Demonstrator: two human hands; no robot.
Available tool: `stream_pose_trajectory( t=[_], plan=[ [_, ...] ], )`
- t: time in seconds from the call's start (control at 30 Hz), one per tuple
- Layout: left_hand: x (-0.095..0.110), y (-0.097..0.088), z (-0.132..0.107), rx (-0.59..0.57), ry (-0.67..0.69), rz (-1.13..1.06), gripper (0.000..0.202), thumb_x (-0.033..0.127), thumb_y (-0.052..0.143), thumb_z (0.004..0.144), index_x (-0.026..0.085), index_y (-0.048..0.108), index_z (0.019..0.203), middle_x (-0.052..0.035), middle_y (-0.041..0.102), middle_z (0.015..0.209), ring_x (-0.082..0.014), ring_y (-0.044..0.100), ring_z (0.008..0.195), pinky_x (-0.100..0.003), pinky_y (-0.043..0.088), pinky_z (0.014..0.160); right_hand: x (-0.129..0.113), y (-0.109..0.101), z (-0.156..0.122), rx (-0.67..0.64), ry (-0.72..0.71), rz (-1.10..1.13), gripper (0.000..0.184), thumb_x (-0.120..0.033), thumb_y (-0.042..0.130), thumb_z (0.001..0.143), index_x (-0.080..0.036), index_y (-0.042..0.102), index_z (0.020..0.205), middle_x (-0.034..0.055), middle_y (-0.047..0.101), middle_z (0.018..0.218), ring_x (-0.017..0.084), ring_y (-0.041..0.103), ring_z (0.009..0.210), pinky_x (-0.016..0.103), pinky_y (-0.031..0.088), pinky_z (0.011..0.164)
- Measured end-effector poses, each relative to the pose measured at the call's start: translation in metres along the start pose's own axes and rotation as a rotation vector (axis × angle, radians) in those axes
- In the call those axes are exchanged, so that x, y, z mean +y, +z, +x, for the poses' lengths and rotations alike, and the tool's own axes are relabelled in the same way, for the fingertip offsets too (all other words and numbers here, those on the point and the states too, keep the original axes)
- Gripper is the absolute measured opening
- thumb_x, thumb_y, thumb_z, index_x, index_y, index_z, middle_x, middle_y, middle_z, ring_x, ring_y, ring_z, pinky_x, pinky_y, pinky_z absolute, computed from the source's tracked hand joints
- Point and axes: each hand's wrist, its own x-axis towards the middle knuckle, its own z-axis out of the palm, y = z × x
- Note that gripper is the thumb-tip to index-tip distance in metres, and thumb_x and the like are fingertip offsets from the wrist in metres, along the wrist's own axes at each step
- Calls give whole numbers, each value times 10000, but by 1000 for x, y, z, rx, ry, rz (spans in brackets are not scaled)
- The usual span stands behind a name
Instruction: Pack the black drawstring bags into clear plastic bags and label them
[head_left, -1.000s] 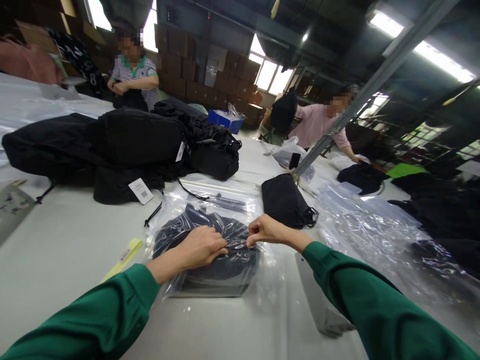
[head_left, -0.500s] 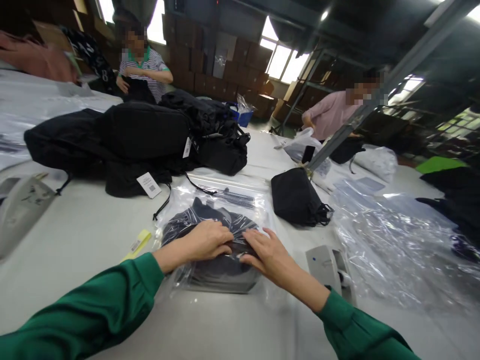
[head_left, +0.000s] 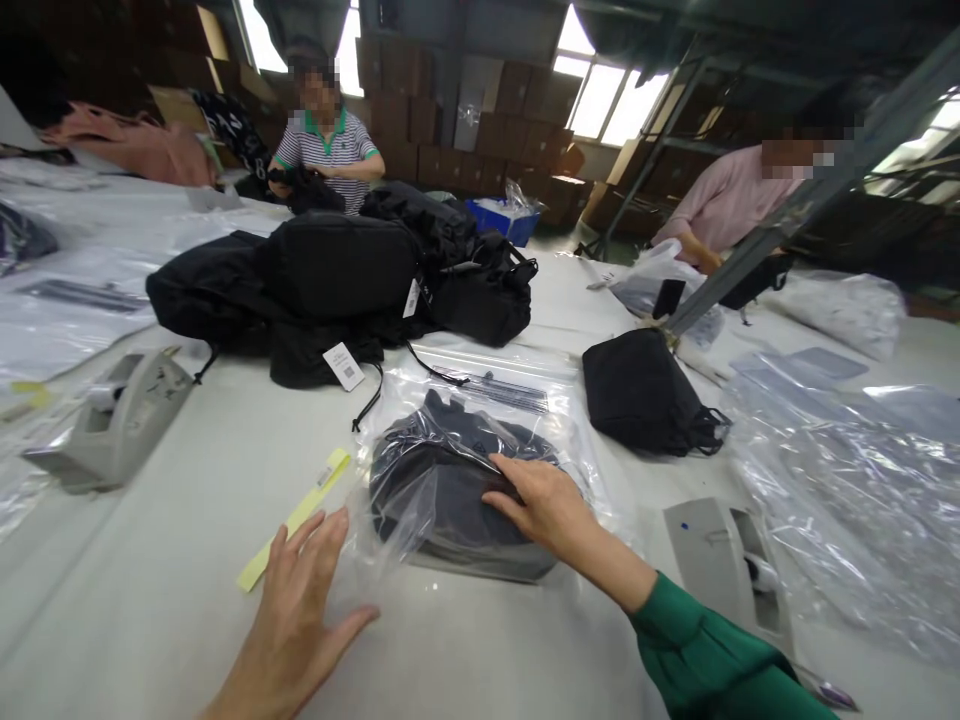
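Observation:
In front of me a clear plastic bag (head_left: 566, 400) lies flat on the white table, with a dark folded fabric item (head_left: 457, 490) inside it. My right hand (head_left: 544, 500) rests on top of the bag, thumb and fingers apart, pressing lightly on the plastic. Off the bag's left side, my left hand (head_left: 300, 590) is spread with nothing in it. Close to its fingertips is a yellow strip (head_left: 296, 525) with a small printed label. A dark cord reaches onto the bag's upper left edge.
Black bags (head_left: 345, 265) with white tags are piled beyond the plastic bag. A black drawstring pouch (head_left: 637, 390) sits to the right. Grey tape dispensers (head_left: 124, 420) stand on both sides. Clear plastic bags (head_left: 825, 480) cover the right side. Two people (head_left: 330, 150) work across the table.
My left hand has left the bag and moved left and nearer to me, its fingers spreading. My right hand stays on the bag. The view has turned left.

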Motion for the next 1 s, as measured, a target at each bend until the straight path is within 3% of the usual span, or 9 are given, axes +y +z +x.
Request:
stream_pose_trajectory(
  t=[0.1, 0.17, 0.33, 0.47, 0.57, 0.7, 0.83, 0.9, 1.0],
  plan=[
    [-7, 16, 15, 112, -10, -180, 269, 223, 631, 876, 282, 613, 1138, -28, 699, 938, -236, 637, 948, -534, 358, 1073, -10, -6, 9, 16, 3, 24, 604, -398, 746, 822, -145, 540, 1330, 162, 699, 1160, 335, 685, 1000, 465, 560, 845],
    [-14, 15, 39, 126, -88, -396, 50, 241, 602, 897, 253, 647, 916, -10, 685, 845, -202, 639, 858, -425, 460, 955, -18, -7, 17, 69, -32, 76, 679, -398, 774, 794, -166, 503, 1372, 163, 662, 1236, 335, 659, 1073, 473, 549, 894],
    [-39, 15, 79, 163, -522, -1041, 183, 373, 602, 902, 216, 509, 910, -38, 701, 1000, -170, 651, 824, -326, 500, 805, -26, 4, 31, 128, -49, 197, 617, -361, 753, 822, -206, 512, 1369, 127, 658, 1258, 301, 641, 1123, 445, 538, 942],
    [-56, 19, 90, 84, -543, -1255, 285, 387, 671, 852, 217, 445, 884, 28, 642, 724, -106, 548, 629, -219, 437, 626, -19, 13, 33, 145, 41, 180, 384, -278, 670, 891, -213, 612, 1264, 88, 718, 1144, 264, 696, 1002, 397, 565, 880],
    [-67, 17, 105, 108, -519, -1162, 279, 372, 714, 814, 200, 523, 923, 70, 501, 633, -72, 421, 543, -175, 325, 513, -16, 16, 31, 161, 62, 182, 287, -265, 609, 931, -207, 653, 1209, 72, 738, 1098, 245, 711, 957, 371, 572, 858],
    [-73, 6, 128, 22, -404, -789, 365, 486, 664, 822, 173, 628, 1005, 32, 512, 683, -98, 432, 573, -206, 351, 528, -16, 18, 28, 188, 65, 161, 252, -272, 554, 963, -207, 673, 1175, 66, 752, 1056, 244, 724, 909, 363, 575, 811],
    [-52, -6, 138, -112, -14, -417, 706, 584, 798, 626, 209, 587, 1186, -89, 615, 1081, -234, 571, 900, -351, 487, 794, -17, 22, 26, 204, 60, 157, 259, -276, 522, 977, -219, 673, 1180, 58, 751, 1062, 233, 726, 904, 350, 572, 804],
    [-38, -7, 143, -178, 144, -244, 800, 557, 848, 564, 228, 557, 1233, -150, 527, 1345, -334, 525, 1137, -466, 450, 939, -17, 22, 26, 202, 62, 147, 267, -279, 519, 978, -220, 671, 1189, 60, 749, 1070, 235, 724, 910, 355, 571, 802],
    [-28, 0, 156, -263, 181, -212, 303, 430, 717, 785, 204, 631, 968, -156, 449, 1464, -326, 549, 1181, -440, 472, 910, -17, 19, 26, 197, 65, 142, 271, -286, 517, 978, -227, 671, 1193, 64, 746, 1080, 233, 721, 923, 351, 569, 807]
  ],
)
